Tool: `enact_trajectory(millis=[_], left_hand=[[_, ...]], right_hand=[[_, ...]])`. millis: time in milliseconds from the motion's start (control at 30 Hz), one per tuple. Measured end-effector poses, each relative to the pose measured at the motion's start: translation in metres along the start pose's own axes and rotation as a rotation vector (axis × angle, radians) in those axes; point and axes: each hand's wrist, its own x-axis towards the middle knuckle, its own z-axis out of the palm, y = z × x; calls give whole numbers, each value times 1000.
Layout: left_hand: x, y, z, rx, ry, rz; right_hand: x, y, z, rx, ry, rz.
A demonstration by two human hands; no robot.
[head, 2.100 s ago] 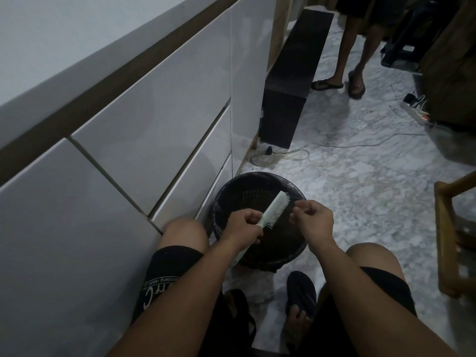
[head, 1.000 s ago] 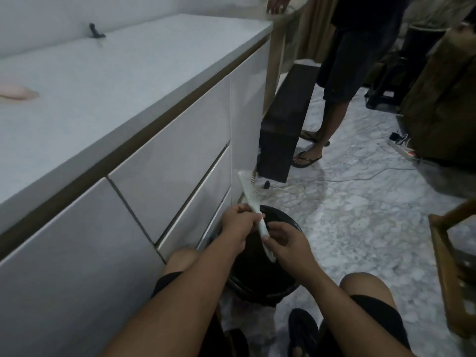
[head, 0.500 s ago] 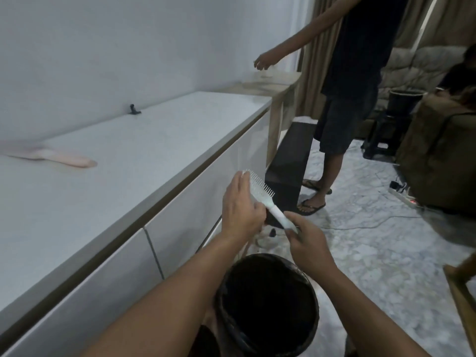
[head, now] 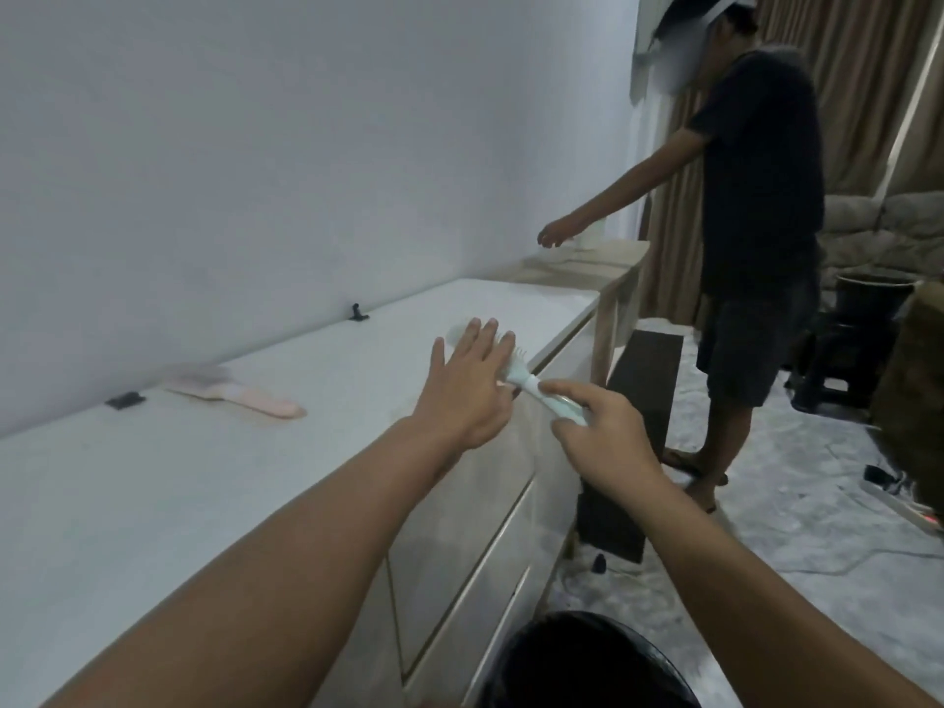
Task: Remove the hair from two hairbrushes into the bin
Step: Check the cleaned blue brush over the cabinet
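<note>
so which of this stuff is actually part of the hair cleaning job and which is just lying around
Part of the job:
white hairbrush, handle held in the right hand, left hand flat over its head
pink hairbrush on the counter
black bin

Just lying about:
small black clip
black hook
dark panel

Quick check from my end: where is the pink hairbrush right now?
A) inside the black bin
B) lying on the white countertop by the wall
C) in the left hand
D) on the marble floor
B: the pink hairbrush lies flat on the white countertop near the wall, untouched, while the right hand pinches the white hairbrush by its handle and the left hand is spread open over its head.
</note>
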Motion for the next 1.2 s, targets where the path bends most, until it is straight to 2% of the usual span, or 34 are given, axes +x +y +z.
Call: enact_trajectory(millis=[133,333,633,1200], left_hand=[[4,-34,-27,7,-19,-52],[-1,-97,-53,11,-66,-139],[-10,-175,-70,-4,-112,-318],[-8,-267,-56,-70,-221,-527]], right_hand=[[22,-30,23,40,-22,-26],[48,-67,68,-31,-68,-64],[77,-105,147,-14,-188,-127],[116,-121,230,-78,-302,-153]])
